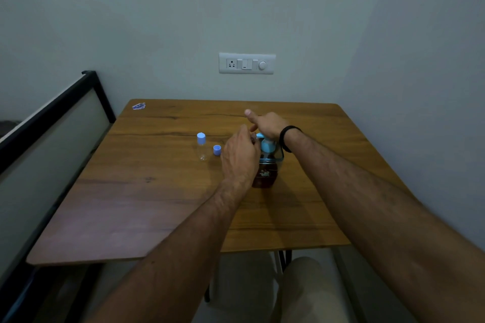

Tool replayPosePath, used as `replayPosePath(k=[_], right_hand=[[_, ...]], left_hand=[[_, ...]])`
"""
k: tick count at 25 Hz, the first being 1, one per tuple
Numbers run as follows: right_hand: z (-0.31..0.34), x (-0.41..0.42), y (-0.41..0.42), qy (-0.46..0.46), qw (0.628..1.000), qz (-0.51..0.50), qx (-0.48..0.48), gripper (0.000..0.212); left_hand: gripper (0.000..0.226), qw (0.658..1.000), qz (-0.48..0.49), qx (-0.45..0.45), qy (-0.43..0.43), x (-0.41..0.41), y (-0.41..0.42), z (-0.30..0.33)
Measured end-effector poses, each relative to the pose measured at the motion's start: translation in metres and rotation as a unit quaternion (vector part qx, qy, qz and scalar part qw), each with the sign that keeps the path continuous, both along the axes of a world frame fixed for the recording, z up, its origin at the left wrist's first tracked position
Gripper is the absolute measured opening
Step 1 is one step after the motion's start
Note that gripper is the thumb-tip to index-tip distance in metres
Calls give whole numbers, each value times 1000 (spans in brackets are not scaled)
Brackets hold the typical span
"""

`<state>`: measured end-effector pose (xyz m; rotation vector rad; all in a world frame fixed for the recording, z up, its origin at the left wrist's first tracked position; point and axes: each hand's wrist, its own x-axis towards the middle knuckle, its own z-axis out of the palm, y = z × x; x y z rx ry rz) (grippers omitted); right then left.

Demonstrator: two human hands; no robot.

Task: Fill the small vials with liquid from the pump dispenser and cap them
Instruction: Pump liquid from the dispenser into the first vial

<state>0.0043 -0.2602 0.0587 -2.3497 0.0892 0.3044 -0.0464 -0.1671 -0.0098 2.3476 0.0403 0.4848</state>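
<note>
The left hand (240, 156) cups something hidden at nine o'clock of the blue-topped brown pump bottle (266, 165), right hand (267, 126) pressing its head.

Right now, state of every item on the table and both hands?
capped vial: upright, blue cap on, looks empty.
loose cap: off, lying on the table beside that vial.
pump dispenser: upright, holds dark liquid, right hand on its pump head.
left hand: fingers curled at the spout; what it holds is mostly hidden.
right hand: pressing on the pump head, thumb raised.
wall switch panel: nothing plugged in.
</note>
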Motion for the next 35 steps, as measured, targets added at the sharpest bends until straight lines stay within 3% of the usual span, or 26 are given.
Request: replayPosePath(k=[4, 10, 14, 20, 24, 29, 33, 35], right_hand=[[9, -7, -4, 68, 997, 4, 35, 97], [-5, 3, 1, -16, 1000, -8, -10, 70], [7, -1, -5, 88, 995, 11, 42, 97], [-4, 2, 1, -20, 1000, -4, -9, 71], [5, -4, -5, 56, 998, 8, 30, 93], [-5, 2, 1, -30, 1000, -9, -1, 72], [4, 2, -4, 71, 997, 20, 30, 93], [-1, 2, -5, 46, 998, 10, 38, 87]], left_hand=[[13, 1000, -1, -10, 5, 0, 0, 1], [11, 1000, -2, -6, 9, 1, 0, 0], [10, 1000, -2, -10, 8, 1, 1, 1], [12, 1000, -4, -20, 10, 2, 0, -1], [11, 1000, -4, -20, 8, 1, 0, -1], [12, 1000, -1, -9, 12, 2, 1, 0], [11, 1000, -8, -19, 10, 2, 1, -1], [11, 1000, -8, -18, 10, 3, 1, -1]])
